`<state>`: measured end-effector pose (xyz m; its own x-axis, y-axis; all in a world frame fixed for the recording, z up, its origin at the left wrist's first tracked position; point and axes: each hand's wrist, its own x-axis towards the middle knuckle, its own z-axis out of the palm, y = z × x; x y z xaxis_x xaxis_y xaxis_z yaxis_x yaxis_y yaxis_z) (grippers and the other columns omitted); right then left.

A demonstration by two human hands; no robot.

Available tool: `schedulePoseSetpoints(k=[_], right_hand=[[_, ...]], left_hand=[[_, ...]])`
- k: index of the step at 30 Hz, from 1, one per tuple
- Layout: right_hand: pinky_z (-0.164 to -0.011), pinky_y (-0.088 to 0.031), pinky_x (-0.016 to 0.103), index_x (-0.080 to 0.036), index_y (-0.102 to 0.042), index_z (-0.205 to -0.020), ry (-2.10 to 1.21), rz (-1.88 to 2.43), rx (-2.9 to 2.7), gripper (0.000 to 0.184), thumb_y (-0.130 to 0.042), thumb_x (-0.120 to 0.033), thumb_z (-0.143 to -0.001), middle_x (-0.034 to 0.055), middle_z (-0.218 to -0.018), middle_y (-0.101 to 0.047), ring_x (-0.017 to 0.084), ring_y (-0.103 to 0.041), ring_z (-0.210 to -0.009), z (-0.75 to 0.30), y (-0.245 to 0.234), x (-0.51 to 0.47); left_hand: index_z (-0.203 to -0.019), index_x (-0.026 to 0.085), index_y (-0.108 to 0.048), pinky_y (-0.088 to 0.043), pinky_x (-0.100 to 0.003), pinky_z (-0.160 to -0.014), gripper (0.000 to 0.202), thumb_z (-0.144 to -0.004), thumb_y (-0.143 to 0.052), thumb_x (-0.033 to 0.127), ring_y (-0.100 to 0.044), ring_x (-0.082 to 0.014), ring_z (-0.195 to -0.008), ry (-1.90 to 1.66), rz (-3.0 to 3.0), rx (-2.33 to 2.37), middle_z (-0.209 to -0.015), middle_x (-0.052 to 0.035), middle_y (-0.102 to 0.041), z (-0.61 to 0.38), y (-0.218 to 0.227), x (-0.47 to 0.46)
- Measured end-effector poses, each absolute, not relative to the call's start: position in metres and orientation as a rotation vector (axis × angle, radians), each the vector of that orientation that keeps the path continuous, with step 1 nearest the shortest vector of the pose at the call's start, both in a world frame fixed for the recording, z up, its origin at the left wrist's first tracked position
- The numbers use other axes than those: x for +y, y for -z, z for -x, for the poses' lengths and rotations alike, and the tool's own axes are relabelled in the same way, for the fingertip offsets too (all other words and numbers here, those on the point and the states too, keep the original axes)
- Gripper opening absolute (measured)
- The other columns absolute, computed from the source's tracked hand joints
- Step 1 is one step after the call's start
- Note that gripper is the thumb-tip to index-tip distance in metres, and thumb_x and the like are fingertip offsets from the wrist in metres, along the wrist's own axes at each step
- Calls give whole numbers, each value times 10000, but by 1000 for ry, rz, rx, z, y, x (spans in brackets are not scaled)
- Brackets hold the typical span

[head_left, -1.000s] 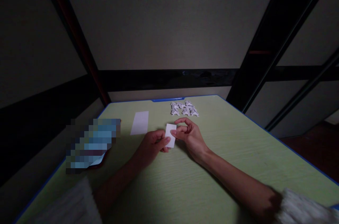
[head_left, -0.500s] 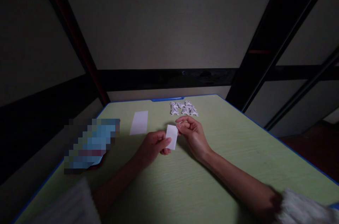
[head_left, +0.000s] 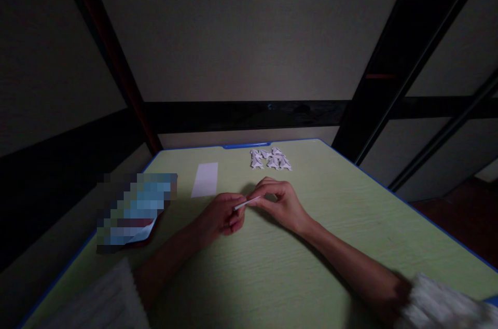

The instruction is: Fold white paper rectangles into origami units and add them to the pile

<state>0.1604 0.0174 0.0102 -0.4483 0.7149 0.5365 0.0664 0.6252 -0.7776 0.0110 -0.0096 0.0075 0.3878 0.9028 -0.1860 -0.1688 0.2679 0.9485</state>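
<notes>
Both my hands meet over the middle of the green table (head_left: 295,266). My left hand (head_left: 222,215) and my right hand (head_left: 280,203) pinch the two ends of a small white paper slip (head_left: 246,203), which shows only as a thin edge-on line between the fingertips. A flat white paper rectangle (head_left: 205,179) lies on the table just beyond my left hand. Further back sits a cluster of several small folded white paper pieces (head_left: 271,159).
A blurred blue-and-white object (head_left: 134,209) lies at the table's left edge. The table has a blue rim (head_left: 245,146) at the far side. Dark beams and a pale wall stand behind the table.
The paper slip faced me as a flat rectangle before; now it is turned or folded so only its edge shows. My right fingers have closed onto it, and both hands have lowered slightly.
</notes>
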Motion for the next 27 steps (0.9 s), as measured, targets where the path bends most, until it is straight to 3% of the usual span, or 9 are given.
schedulePoseSetpoints(k=[3, 6, 11, 15, 21, 27], right_hand=[[-465, -344, 210, -136, -619, -600, -961, 834, -1848, 141, -594, -260, -662, -12, -497, -538, 85, -449, -478, -159, -10, 15], [-397, -284, 186, -123, -593, -588, -1139, 909, -1803, 137, -595, -245, -650, -36, -439, -484, 59, -386, -400, -157, -7, 15], [-378, -279, 176, -121, -551, -573, -1311, 920, -1719, 162, -626, -261, -604, -45, -432, -473, 50, -393, -373, -153, -4, 16], [-387, -303, 174, -120, -545, -615, -1420, 876, -1622, 148, -579, -261, -644, -43, -444, -488, 51, -421, -375, -150, -5, 16], [-372, -292, 164, -127, -517, -606, -1401, 859, -1569, 141, -541, -245, -680, -50, -426, -476, 48, -416, -360, -150, -6, 14], [-380, -319, 171, -135, -502, -607, -1317, 841, -1523, 141, -520, -242, -698, -33, -453, -510, 56, -433, -371, -145, -3, 16]], left_hand=[[-455, 148, -433, -222, -164, -264, 376, -653, -450, 467, -356, -55, -273, -933, -1123, 1014, -332, 32, -410, -11, -2, -5], [-560, 131, -513, -350, -185, -330, 445, -665, -381, 542, -503, -107, -417, -1073, -1253, 1131, -453, -17, -532, -9, 2, -2], [-569, 142, -509, -306, -161, -345, 233, -670, -494, 351, -401, -49, -326, -1022, -1609, 1257, -422, 38, -517, -7, -3, -7], [-541, 150, -502, -289, -158, -350, 246, -716, -444, 312, -378, -50, -316, -1046, -1692, 1347, -356, 57, -466, -6, -4, -9], [-539, 137, -522, -363, -178, -402, 291, -747, -399, 299, -449, -70, -363, -1037, -1705, 1275, -410, 15, -542, -7, -3, -9], [-569, 141, -549, -418, -198, -437, 180, -679, -496, 273, -536, -104, -422, -1205, -1470, 1353, -448, 7, -593, -13, -9, -7]])
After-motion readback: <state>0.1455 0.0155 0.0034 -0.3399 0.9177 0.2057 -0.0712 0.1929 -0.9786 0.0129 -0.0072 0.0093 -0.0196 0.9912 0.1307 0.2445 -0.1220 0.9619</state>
